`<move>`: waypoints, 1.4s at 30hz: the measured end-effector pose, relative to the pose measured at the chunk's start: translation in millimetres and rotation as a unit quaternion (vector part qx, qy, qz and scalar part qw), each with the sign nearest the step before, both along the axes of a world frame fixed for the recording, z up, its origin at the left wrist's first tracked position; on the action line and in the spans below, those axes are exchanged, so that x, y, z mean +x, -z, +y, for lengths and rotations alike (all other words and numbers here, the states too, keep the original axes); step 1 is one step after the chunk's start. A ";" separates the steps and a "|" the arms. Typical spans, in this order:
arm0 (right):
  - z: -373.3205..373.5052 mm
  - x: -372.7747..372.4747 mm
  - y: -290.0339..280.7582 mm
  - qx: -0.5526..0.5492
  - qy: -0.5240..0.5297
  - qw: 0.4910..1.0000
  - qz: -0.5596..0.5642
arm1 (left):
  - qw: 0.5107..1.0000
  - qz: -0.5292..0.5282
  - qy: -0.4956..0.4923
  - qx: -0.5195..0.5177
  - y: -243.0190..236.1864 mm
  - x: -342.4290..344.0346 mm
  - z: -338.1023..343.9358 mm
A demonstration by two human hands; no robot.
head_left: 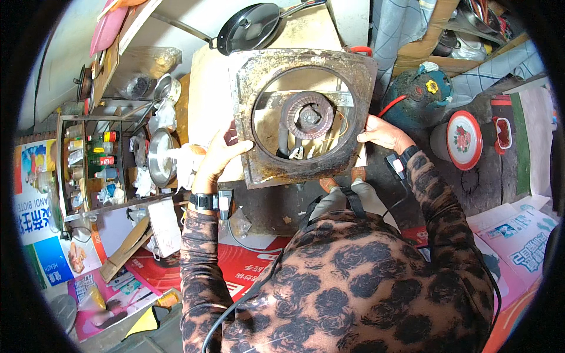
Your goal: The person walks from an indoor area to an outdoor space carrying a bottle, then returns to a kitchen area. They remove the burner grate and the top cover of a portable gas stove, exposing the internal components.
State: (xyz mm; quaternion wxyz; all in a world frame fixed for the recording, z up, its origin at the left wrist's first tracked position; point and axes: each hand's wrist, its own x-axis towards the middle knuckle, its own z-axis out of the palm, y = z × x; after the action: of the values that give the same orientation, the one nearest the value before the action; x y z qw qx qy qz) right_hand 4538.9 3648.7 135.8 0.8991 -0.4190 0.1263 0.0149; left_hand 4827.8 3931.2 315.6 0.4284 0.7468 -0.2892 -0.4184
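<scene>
A grimy, rust-stained gas stove (358, 76) with a large round opening is in front of me, over a pale table. Through the opening I see its ringed burner (309, 116), a pipe and a thin loose wire. My left hand (226, 152) grips the near left edge, its thumb on the metal and its fingers partly hidden behind the side. At the near right edge, my right hand (385, 134) is closed on the stove, thumb on top and fingers mostly out of sight.
Behind the stove, a lidded black pan (247, 28) stands on the pale table (206, 88). A gas cylinder (418, 97) with a red hose is at the right, beside a red-rimmed basin (465, 140). A rack with bottles (103, 159) and a metal pot (162, 157) line the left.
</scene>
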 end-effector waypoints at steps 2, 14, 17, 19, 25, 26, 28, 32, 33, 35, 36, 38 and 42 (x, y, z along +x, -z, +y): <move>1.4 0.1 4.3 0.018 0.001 1.000 -0.008 | 0.999 0.006 -0.002 -0.043 -0.2 -3.4 -3.3; 11.8 -13.1 57.0 0.092 0.009 0.994 -0.059 | 0.990 -0.098 0.089 -0.055 -46.2 -36.6 -68.7; 25.9 -15.8 63.1 0.081 0.035 0.996 -0.010 | 0.960 -0.217 0.165 -0.064 -63.0 -51.4 -91.8; 40.2 -23.0 62.5 0.088 0.076 0.993 -0.013 | 0.929 -0.278 0.231 -0.076 -71.9 -64.5 -108.6; 109.7 -54.6 73.2 0.116 0.171 0.978 -0.025 | 0.864 -0.343 0.361 -0.074 -82.2 -108.4 -114.7; 124.0 -61.0 78.7 0.129 0.207 0.969 -0.033 | 0.830 -0.403 0.375 -0.091 -73.6 -116.5 -117.7; 149.0 -60.6 88.9 0.176 0.272 0.946 -0.003 | 0.802 -0.423 0.408 -0.104 -61.1 -123.0 -119.0; 184.5 -57.1 93.6 0.198 0.348 0.916 -0.035 | 0.836 -0.335 0.428 -0.074 -47.2 -119.5 -117.0; 186.3 -59.4 91.6 0.179 0.335 0.925 -0.014 | 0.839 -0.327 0.429 -0.075 -45.7 -118.0 -114.7; 187.4 -67.1 85.5 0.142 0.309 0.940 0.034 | 0.843 -0.316 0.430 -0.069 -43.0 -114.7 -110.2; 185.6 -72.4 81.7 0.130 0.300 0.943 0.069 | 0.840 -0.322 0.431 -0.070 -41.5 -114.0 -111.0; 187.6 -80.4 74.1 0.110 0.278 0.939 0.167 | 0.834 -0.335 0.433 -0.076 -37.6 -110.6 -109.4; 199.7 -96.1 57.6 0.133 0.303 0.938 0.102 | 0.802 -0.399 0.431 -0.110 -29.7 -106.0 -107.4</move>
State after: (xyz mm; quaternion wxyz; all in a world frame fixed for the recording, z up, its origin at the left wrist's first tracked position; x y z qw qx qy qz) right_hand 4442.8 3848.4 78.2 0.8906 -0.2340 0.3350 -0.1995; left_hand 4721.8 3823.8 345.3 0.1293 0.5942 -0.7708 -0.1901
